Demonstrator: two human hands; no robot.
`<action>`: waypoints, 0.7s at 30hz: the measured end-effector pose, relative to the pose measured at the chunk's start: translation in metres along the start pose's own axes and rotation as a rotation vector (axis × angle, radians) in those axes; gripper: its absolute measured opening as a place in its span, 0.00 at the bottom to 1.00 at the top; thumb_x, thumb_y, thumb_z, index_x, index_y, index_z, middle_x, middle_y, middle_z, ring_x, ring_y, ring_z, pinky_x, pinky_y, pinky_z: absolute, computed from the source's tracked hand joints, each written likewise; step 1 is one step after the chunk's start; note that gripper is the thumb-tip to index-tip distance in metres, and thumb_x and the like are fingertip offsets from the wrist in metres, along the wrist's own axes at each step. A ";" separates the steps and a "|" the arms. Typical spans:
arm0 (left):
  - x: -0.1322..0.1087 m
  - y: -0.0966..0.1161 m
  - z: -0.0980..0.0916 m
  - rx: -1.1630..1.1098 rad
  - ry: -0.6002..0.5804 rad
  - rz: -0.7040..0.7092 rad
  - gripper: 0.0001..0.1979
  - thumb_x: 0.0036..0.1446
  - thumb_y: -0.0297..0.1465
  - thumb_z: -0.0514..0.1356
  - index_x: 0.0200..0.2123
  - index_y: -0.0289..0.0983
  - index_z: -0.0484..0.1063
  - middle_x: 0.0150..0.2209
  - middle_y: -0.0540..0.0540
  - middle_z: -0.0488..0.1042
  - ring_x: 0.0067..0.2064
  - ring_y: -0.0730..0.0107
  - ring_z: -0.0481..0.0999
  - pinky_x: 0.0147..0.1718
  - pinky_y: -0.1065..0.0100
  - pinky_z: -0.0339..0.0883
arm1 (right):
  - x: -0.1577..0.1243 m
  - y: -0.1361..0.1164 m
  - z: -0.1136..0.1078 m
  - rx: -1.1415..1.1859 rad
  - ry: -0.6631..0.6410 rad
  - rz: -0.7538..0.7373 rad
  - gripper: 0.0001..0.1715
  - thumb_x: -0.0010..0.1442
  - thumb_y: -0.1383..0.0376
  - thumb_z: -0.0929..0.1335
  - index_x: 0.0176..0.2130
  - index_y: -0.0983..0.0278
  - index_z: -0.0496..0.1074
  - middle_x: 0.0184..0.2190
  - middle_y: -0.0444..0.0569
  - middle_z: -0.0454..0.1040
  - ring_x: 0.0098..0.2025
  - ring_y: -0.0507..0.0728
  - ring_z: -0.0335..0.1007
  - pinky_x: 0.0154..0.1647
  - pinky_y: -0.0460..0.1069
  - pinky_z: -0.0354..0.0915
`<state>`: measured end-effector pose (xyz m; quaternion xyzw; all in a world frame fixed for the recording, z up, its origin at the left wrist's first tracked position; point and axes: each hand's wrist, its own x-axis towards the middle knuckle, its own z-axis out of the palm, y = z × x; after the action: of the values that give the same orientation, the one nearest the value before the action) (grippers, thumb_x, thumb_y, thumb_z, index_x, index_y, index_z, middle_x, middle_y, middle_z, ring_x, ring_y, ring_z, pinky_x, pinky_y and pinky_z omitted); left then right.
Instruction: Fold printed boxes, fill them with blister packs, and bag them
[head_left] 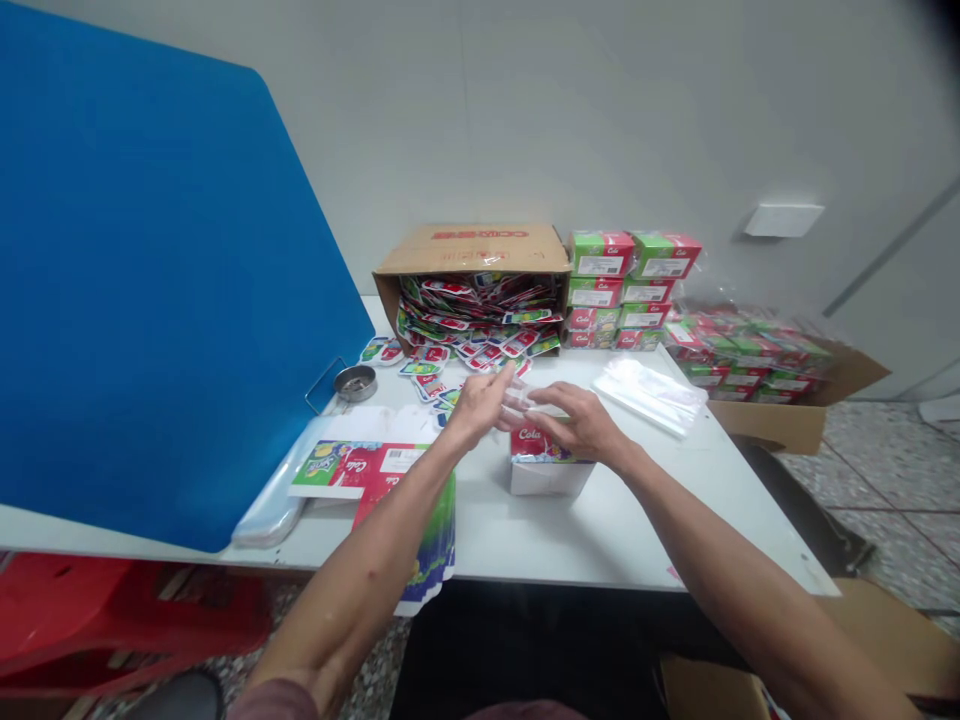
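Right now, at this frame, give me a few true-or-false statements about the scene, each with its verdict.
1. A cardboard carton lying on its side holds many Cola packets. True.
2. The clear plastic bags lie on the floor. False: they lie on the white table.
3. The right hand is over a Cola-labelled box. True.
4. The left hand holds the metal tin. False: the tin sits apart, towards the table's left.
5. Stacked green-and-red boxes stand beside the carton. True.
6. The blue panel stands right of the table. False: it stands at the left.
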<state>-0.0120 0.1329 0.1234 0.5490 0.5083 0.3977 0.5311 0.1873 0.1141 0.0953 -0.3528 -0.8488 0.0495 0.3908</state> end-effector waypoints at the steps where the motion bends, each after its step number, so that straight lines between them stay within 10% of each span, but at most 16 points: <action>1: 0.000 0.001 0.000 0.003 -0.013 0.004 0.36 0.56 0.62 0.56 0.44 0.34 0.78 0.31 0.38 0.82 0.25 0.60 0.83 0.19 0.71 0.71 | 0.001 -0.001 0.001 0.002 0.001 0.006 0.13 0.68 0.57 0.68 0.50 0.57 0.76 0.41 0.52 0.79 0.41 0.60 0.75 0.44 0.53 0.69; 7: -0.002 0.006 -0.004 -0.041 -0.096 0.015 0.37 0.55 0.58 0.61 0.53 0.34 0.74 0.32 0.39 0.83 0.28 0.57 0.84 0.25 0.66 0.76 | 0.000 0.001 0.004 -0.042 0.045 0.058 0.14 0.70 0.59 0.64 0.42 0.58 0.79 0.34 0.51 0.77 0.36 0.58 0.74 0.40 0.52 0.67; 11: -0.006 -0.001 -0.012 0.041 -0.217 0.136 0.34 0.42 0.37 0.77 0.53 0.34 0.75 0.39 0.39 0.83 0.43 0.55 0.84 0.41 0.63 0.77 | -0.004 0.000 0.003 0.036 0.089 0.120 0.14 0.71 0.58 0.64 0.40 0.58 0.78 0.34 0.50 0.77 0.36 0.58 0.74 0.40 0.51 0.68; 21: 0.003 -0.031 -0.005 0.250 0.078 0.259 0.16 0.52 0.33 0.65 0.44 0.36 0.79 0.30 0.49 0.81 0.31 0.66 0.79 0.27 0.72 0.68 | -0.001 0.001 0.004 -0.039 0.155 0.097 0.14 0.72 0.59 0.63 0.38 0.60 0.74 0.34 0.51 0.76 0.37 0.58 0.73 0.41 0.51 0.67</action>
<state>-0.0205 0.1342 0.0934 0.6557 0.4990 0.4176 0.3829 0.1856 0.1155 0.0916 -0.4038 -0.7988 0.0244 0.4453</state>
